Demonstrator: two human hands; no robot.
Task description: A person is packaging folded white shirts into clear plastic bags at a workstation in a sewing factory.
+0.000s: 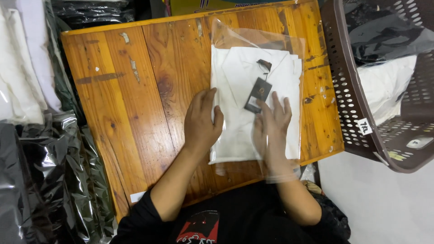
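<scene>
The left hand (201, 121) lies flat and open, palm down, on the left edge of a folded white shirt (271, 77), its fingers spread and pointing away from the person and its thumb resting on the cloth. The right hand (272, 124) is also open with fingers splayed, and it sits inside a clear plastic bag (253, 38), so it shows slightly misted through the film as it presses on the lower right part of the shirt. The shirt lies collar away from the person on the right half of a wooden worktop (135, 90), partly sheathed by the bag, whose far end reaches beyond the collar. A dark hang tag (258, 94) hangs from the collar and lies between the two hands, just above the right fingertips. Right of the worktop stands a brown perforated plastic basket (343, 99) with bagged dark and white garments inside. On the left side lie stacks of bagged clothing (49, 171) in shiny film, dark ones near and pale ones farther off.
</scene>
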